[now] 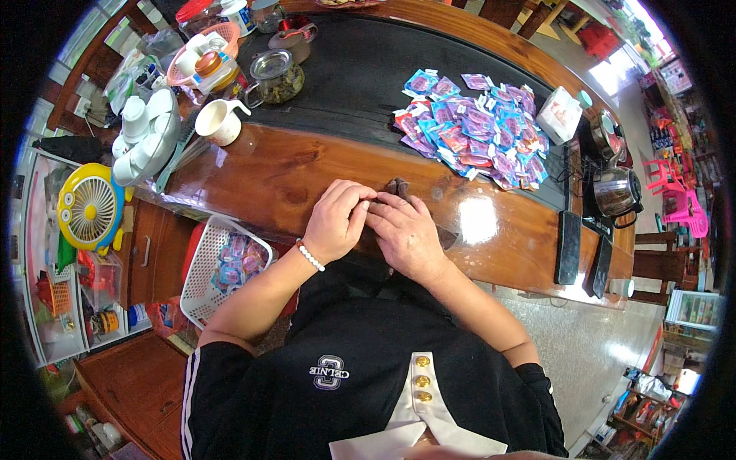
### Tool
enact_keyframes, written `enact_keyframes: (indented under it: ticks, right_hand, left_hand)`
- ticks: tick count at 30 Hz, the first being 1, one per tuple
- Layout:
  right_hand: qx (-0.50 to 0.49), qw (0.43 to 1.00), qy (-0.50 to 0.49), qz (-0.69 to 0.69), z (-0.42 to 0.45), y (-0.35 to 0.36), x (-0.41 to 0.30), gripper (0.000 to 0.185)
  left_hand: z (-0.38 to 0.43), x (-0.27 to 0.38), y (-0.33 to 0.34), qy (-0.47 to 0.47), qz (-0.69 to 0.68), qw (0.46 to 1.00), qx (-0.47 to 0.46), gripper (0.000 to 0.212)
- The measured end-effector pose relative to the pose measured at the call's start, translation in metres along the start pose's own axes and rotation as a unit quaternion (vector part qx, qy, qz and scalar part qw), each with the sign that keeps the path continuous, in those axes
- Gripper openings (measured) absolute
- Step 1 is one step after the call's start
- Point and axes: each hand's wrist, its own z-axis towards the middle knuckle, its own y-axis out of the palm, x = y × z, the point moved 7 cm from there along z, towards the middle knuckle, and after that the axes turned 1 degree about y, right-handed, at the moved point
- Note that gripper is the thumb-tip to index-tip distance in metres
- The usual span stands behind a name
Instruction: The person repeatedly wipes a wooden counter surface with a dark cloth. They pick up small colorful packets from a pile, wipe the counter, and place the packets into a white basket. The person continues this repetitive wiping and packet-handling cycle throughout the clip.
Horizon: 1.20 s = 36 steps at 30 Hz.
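Over the near edge of the wooden table [276,172], my two hands meet with fingertips touching or nearly so. My left hand [339,221], with a white bead bracelet [310,256] at its wrist, has thumb and forefinger pinched together. Fingers bent, my right hand [407,234] lies against the left one. Whether something small sits between the fingertips is hidden. A small dark brown thing [398,187] shows just beyond the right fingers; I cannot tell what it is. Further right lies a heap of small purple, blue and red packets [474,129].
A white plastic basket [195,293] with similar packets stands below the table at left. A bowl of white cups [144,135], a cream handled cup [221,123] and a glass teapot [277,77] occupy the left. A tissue pack [559,115] and a glass kettle [615,192] stand right.
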Motion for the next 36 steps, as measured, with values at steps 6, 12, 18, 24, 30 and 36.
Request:
enact_keyframes:
  ticks: [6,12,18,24,30,36]
  right_hand:
    - [0.002,0.999,0.025,0.026,-0.018,-0.018,0.01,0.046]
    - [0.026,0.996,0.085,-0.005,-0.046,-0.04,0.034,0.045]
    - [0.055,0.992,0.11,-0.018,-0.064,-0.051,0.046,0.043]
    - [0.068,0.992,0.109,-0.018,-0.066,-0.053,0.045,0.044]
    - [0.073,0.992,0.105,-0.019,-0.066,-0.054,0.043,0.046]
    - [0.077,0.992,0.102,-0.022,-0.066,-0.055,0.043,0.045]
  left_hand:
    - [0.001,-0.002,0.004,0.004,0.048,0.999,-0.009,0.017]
    - [0.005,0.004,0.014,-0.013,0.128,0.99,-0.058,0.028]
    - [0.019,0.0,0.03,-0.131,0.169,0.963,-0.162,0.025]
    - [0.022,0.001,0.035,-0.157,0.164,0.957,-0.18,0.021]
    - [0.03,-0.013,0.036,-0.188,0.148,0.952,-0.19,0.019]
    - [0.033,-0.004,0.041,-0.169,0.191,0.943,-0.214,0.013]
